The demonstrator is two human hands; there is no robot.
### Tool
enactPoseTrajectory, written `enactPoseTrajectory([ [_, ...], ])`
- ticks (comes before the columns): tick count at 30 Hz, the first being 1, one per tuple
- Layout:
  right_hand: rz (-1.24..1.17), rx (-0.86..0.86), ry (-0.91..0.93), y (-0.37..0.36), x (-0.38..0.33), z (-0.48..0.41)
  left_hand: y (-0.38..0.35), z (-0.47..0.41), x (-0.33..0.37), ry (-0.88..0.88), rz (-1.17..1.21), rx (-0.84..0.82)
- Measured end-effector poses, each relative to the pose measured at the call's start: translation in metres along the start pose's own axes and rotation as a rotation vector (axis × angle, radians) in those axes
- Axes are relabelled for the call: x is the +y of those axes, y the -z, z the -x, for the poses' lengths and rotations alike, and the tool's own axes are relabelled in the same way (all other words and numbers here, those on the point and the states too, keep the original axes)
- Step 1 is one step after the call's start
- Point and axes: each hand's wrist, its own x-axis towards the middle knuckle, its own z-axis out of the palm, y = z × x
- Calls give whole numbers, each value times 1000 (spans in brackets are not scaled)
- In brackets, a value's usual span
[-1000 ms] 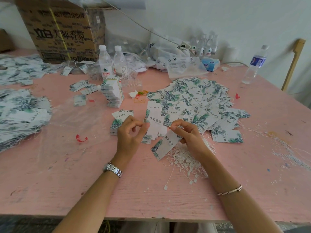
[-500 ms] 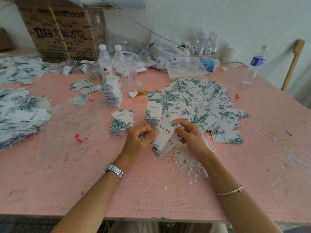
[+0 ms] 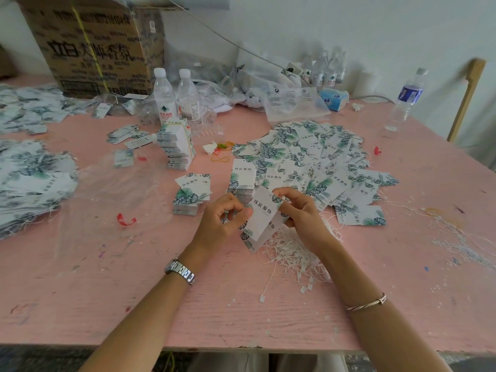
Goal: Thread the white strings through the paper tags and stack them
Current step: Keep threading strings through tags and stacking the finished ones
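Seen from the head camera, both hands meet over the near middle of the pink table. The right hand has its fingers curled and pinches the upper right corner of a pair of held tags, white cards printed with green leaves, one fanned slightly behind the other and tilted up off the table. The left hand, fingers also curled, has thumb and forefinger closed on the left edge of the same tags; whether a thread is caught between them is too fine to tell. Just under and to the right of the right hand lies a tangled pile of white strings. Beyond the hands a broad scatter of loose tags covers the table, with a neat stack at its near left edge and a second small stack just left of that. Farther back stand a banded block of tags, two water bottles and a cardboard box. A heap of tags sits at the far left. The left wrist carries a watch, the right a bracelet.
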Motion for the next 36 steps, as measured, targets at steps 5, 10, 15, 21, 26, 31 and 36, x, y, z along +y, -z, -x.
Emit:
enactPoseTrajectory([
  [5,1,-14,8,2,0,0,0,0,1,-10,-4,1],
  [10,-13,9,-30,3,2,-2,-1,2,3,3,-10,-11],
  [15,17,-47,-36,4,1,-2,-4,5,9,-12,-153,-5],
  [21,-25,-66,-25,2,0,-1,-8,6,16,-162,-344,132],
  [26,-15,-72,-12,4,2,-2,-18,5,17,-379,-338,232],
  [31,17,-96,17,3,2,-1,-26,5,16,-434,-381,262],
  [36,50,-127,38,5,5,-3,-25,6,17,-401,-379,271],
])
